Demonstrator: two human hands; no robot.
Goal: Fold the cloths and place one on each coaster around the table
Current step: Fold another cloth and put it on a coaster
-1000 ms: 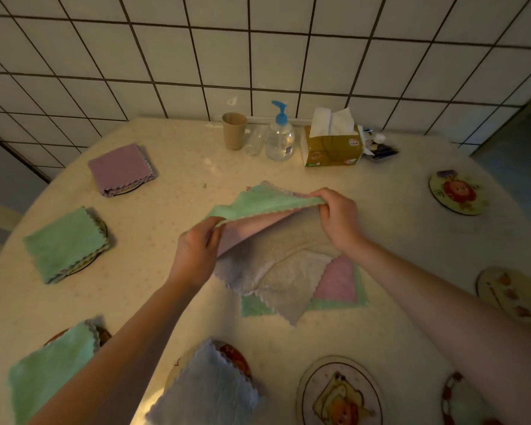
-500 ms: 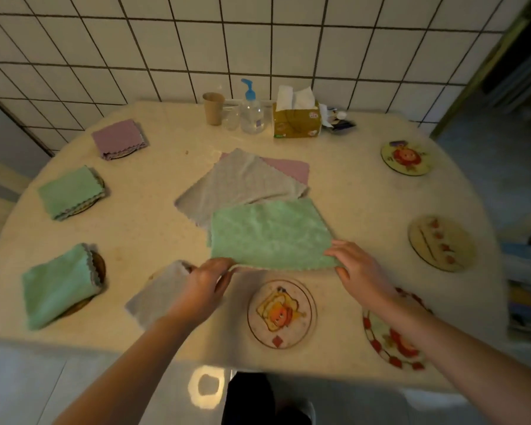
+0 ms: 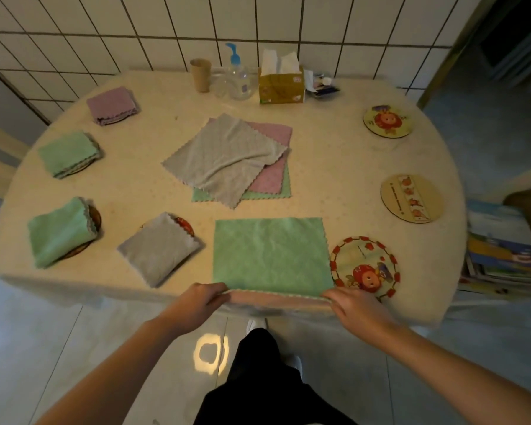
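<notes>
Left hand (image 3: 196, 302) and right hand (image 3: 354, 305) each pinching a near corner of the green cloth (image 3: 270, 253) at the table (image 3: 334, 179) edge, bare tabletop beyond, tissue box (image 3: 281, 87) print unreadable

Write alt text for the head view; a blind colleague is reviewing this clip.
Both hands, left hand and right hand, pinch the near edge of a green cloth spread flat at the table edge. Four coasters at left hold folded cloths; three at right are bare.
</notes>
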